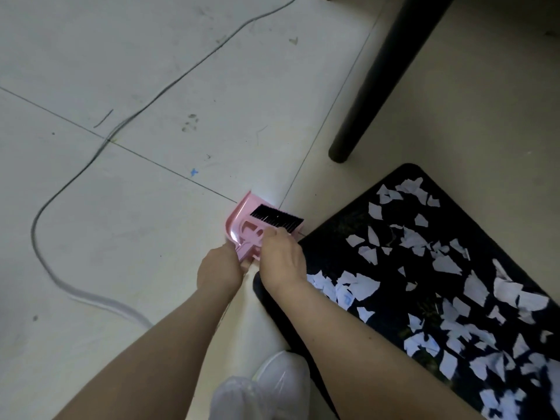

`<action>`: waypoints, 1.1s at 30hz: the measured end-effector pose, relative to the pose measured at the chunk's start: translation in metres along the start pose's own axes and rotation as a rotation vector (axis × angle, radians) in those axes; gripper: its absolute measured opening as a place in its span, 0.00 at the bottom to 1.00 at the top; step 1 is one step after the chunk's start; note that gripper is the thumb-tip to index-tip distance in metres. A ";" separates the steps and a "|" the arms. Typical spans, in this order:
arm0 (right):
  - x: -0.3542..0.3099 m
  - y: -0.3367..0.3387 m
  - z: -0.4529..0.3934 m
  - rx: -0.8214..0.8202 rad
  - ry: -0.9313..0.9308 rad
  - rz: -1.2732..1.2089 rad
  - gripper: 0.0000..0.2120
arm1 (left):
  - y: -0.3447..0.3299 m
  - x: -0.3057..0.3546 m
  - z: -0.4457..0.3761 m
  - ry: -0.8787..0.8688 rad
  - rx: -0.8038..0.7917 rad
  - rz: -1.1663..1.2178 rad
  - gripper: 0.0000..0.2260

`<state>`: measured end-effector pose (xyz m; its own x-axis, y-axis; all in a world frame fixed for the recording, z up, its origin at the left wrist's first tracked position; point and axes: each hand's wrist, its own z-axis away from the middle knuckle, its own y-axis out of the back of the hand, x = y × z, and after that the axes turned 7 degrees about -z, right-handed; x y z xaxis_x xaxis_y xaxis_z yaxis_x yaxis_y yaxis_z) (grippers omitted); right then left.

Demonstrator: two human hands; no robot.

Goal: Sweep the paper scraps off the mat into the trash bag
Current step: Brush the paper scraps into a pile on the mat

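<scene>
the torn white paper scraps (448, 286) lie scattered over a black rectangular mat (333, 253) on the floor at the right of the view. the mat's long axis runs from its rounded far corner near the middle of the view down toward the lower right edge, and the scraps spread along that same line, thickest in the lower right.

just off the mat's near-left edge sits a small pink plastic dustpan (239, 221) with a black-bristled hand brush (277, 219) lying in it. the pan's mouth points up and away from the person, its handle toward them; the brush's bristle strip lies across the pan's mouth.

the left hand (219, 269) is curled around the dustpan's handle end, gripping it. the right hand (281, 259) reaches over the mat's corner with its fingers bent down onto the brush's back, holding it.

beyond these, pale floor tiles (127, 71) carry a thin dark cable (100, 150) that winds from the top of the view down to the lower left. a black furniture leg (381, 74) stands slanted above the mat. a white shoe (281, 380) shows between the forearms at the bottom.
</scene>
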<state>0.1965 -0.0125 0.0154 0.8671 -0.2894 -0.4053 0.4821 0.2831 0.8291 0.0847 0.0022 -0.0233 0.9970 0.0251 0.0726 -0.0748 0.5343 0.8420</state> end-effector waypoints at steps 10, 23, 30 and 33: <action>0.056 0.045 0.023 0.380 -0.275 -0.072 0.26 | 0.001 0.034 0.030 -0.275 0.640 -0.084 0.17; 0.071 0.001 0.096 0.426 -0.769 -1.210 0.17 | -0.024 0.054 0.041 -0.408 -0.118 0.130 0.15; 0.065 -0.029 0.109 0.154 -0.654 -0.914 0.13 | -0.024 0.056 0.043 -0.364 -0.154 0.100 0.16; 0.070 -0.030 0.108 0.210 -0.761 -1.008 0.18 | -0.024 0.057 0.045 -0.366 -0.149 0.073 0.16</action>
<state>0.2296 -0.1400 0.0034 -0.1920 -0.7581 -0.6232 0.7916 -0.4949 0.3583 0.1421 -0.0474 -0.0154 0.9151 -0.2201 0.3378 -0.1153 0.6600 0.7424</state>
